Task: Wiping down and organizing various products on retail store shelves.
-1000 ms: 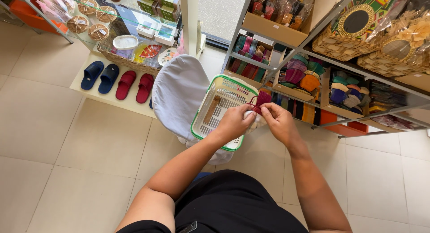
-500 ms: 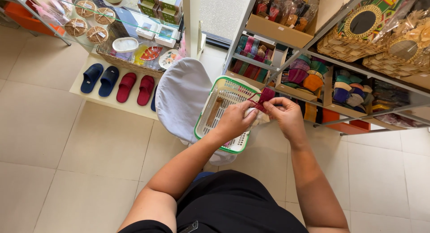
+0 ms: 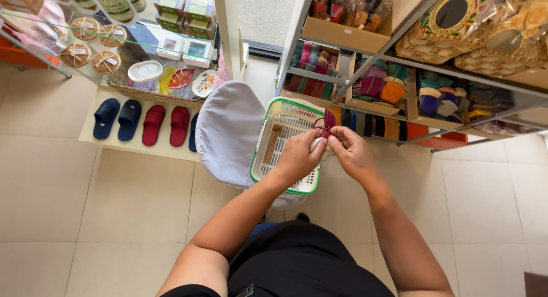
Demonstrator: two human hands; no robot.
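In the head view, the left hand (image 3: 298, 156) and right hand (image 3: 352, 152) meet fingertip to fingertip, both pinching a dark red cord (image 3: 323, 126) over a white basket with a green rim (image 3: 273, 138), which rests on a white-covered stool (image 3: 225, 128) beside shelves of folded cloth (image 3: 394, 89).

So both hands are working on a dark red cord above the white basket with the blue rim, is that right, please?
Not quite: the head view shows the basket has a green rim, not blue. The left hand and right hand do work the dark red cord above it.
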